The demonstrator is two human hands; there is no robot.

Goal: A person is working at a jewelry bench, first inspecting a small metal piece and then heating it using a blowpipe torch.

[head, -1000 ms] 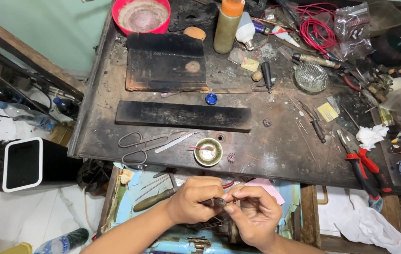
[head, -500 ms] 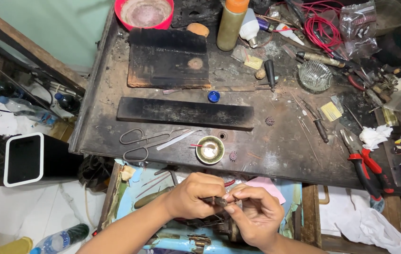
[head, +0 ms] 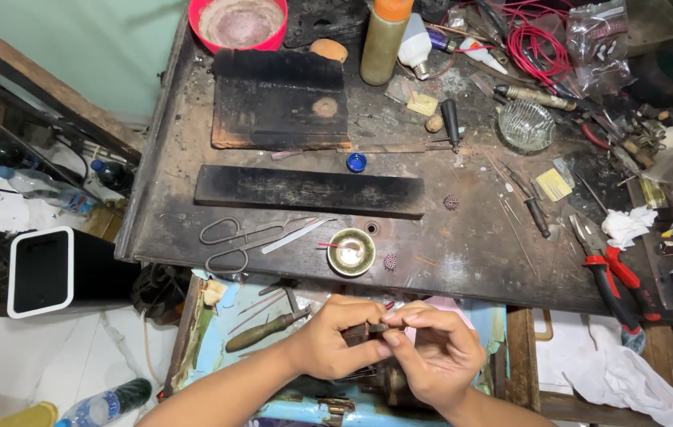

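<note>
Left to right, as seen from the head camera.

1. White-rimmed black box [head: 40, 271], on the floor left of the surface [head: 471, 253]; plastic bottle [head: 107, 402] below it.
2. Scissors [head: 233, 241] and a flat metal blade [head: 297, 235], lying on the surface's front left.
3. Wooden-handled tool [head: 261, 332], in the open drawer [head: 210, 348] under the surface's edge.
4. Left hand [head: 336, 340], closed, fingertips pinching a small dark metal piece [head: 377, 326] over the drawer.
5. Small brass bowl [head: 351, 251], just above the hands, a red-tipped stick resting in it.
6. Right hand [head: 435, 352], closed, thumb and forefinger pinched on the same piece, touching the left fingertips.
7. Two small spiky beads [head: 390, 262], one beside the bowl, one farther right.
8. Red-handled pliers [head: 613, 277], near the right front edge.

Risk, as a judgement: the piece is tiny and held only at the fingertips; a slip would likely drop it into the cluttered drawer, where it would be hard to find.

Not readable: the piece's shape is mostly covered by fingers; the drawer contents under the hands are hidden; the far right heap of tools and bags is cut off and too tangled to sort.
</note>
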